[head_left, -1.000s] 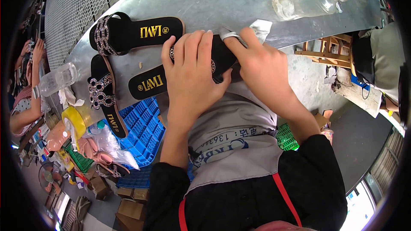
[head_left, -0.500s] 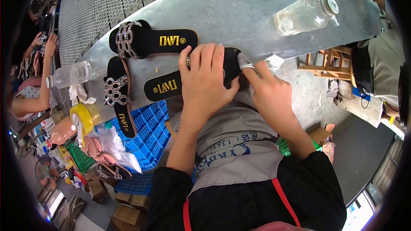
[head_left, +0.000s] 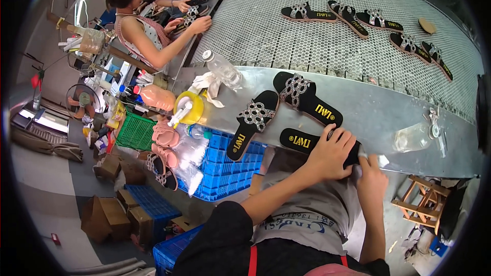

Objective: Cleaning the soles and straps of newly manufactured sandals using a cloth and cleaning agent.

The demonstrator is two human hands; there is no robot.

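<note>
**Q:** What are your hands doing?

**A:** My left hand (head_left: 335, 153) is curled over the front of a black sandal sole (head_left: 307, 141) with yellow lettering, gripping it at the near edge of the metal table (head_left: 378, 107). My right hand (head_left: 371, 179) is closed on the same sole from below, fingers pinching its edge.

**Q:** What lies around it?

**A:** Just beyond it, two finished black sandals with rhinestone straps (head_left: 306, 98) lie side by side. A clear plastic bottle (head_left: 414, 137) lies on its side to my right. Farther off, more sandals (head_left: 353, 17) rest on a perforated conveyor (head_left: 266, 25), where another person (head_left: 148, 30) handles a sandal. Blue crates (head_left: 225, 171) sit below the table.
</note>
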